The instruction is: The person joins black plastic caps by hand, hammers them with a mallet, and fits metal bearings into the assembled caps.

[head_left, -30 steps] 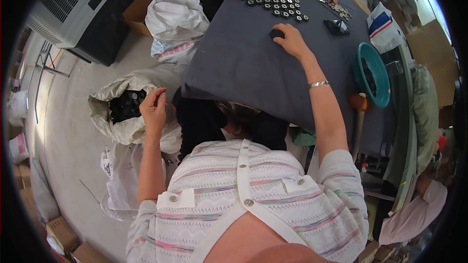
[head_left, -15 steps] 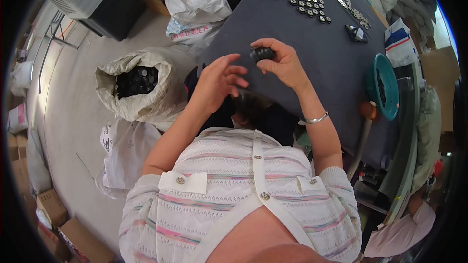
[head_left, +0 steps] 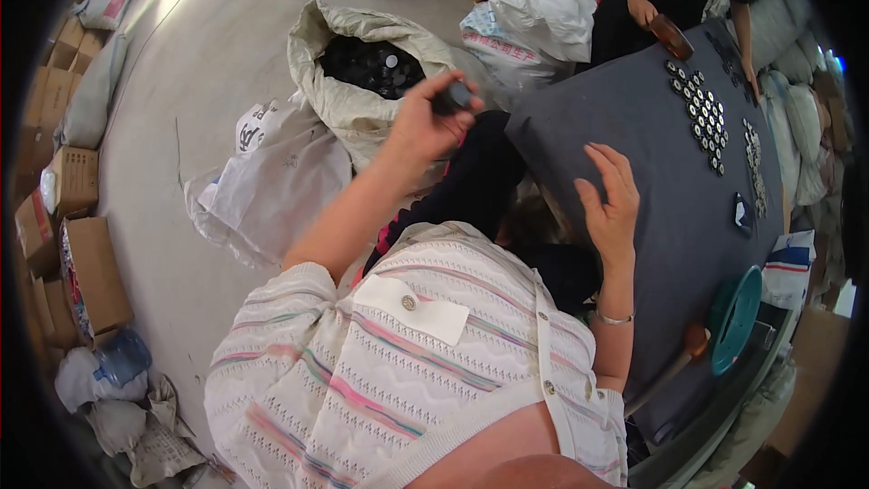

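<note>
My left hand [head_left: 427, 118] is raised beside the dark grey table [head_left: 661, 154], its fingers closed on a small black round part [head_left: 452, 98]. Just beyond it stands an open pale sack [head_left: 339, 95] full of similar black parts [head_left: 373, 66]. My right hand [head_left: 608, 199] hovers flat over the near edge of the table, fingers spread, with nothing in it. Rows of small round parts [head_left: 701, 113] lie further along the table. Another person's hand [head_left: 643, 11] holds a brown object [head_left: 671, 34] at the table's far end.
A teal bowl [head_left: 733, 317] and an orange-tipped handle [head_left: 692, 344] sit at the table's right end. White sacks [head_left: 272, 181] lie on the concrete floor to my left. Cardboard boxes [head_left: 77, 263] line the left wall. More bags [head_left: 534, 0] stand behind the table.
My left hand took the small black part from my right hand and swung left toward the open sack. My right hand opened and dropped onto the table edge. The view turned left.
</note>
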`<state>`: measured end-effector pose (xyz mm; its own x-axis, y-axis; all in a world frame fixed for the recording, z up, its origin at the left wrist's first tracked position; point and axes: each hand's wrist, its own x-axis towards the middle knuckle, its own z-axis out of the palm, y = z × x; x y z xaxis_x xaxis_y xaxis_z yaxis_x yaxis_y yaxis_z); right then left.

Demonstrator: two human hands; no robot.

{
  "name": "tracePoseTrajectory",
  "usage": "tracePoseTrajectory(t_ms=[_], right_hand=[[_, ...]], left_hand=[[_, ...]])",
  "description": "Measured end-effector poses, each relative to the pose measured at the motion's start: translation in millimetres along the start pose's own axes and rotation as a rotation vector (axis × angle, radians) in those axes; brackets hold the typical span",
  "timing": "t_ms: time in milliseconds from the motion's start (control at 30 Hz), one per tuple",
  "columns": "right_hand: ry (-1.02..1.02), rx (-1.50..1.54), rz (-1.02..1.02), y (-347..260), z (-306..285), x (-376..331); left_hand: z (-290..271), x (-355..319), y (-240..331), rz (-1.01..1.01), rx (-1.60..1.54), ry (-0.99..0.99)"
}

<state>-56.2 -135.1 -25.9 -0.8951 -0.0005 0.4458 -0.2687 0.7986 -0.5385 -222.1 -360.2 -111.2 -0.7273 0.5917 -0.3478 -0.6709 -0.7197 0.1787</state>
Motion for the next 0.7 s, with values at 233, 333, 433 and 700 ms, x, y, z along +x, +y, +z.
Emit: tracePoseTrajectory(t_ms=[233,333,433,700], right_hand=[[0.162,-0.035,0.26,26,-14,-41],[0.199,-0.09,0.294,30,-19,-58],[0.257,-0.157,0.355,37,-23,-77],[0.225,-0.222,0.258,35,-4,-67]], left_hand=[[-52,40,114,0.324,0.537,0.33],[-70,67,130,0.291,0.88,0.637],[-98,104,143,0.205,0.944,0.578],[-226,158,183,-0.156,2.065,0.801]])
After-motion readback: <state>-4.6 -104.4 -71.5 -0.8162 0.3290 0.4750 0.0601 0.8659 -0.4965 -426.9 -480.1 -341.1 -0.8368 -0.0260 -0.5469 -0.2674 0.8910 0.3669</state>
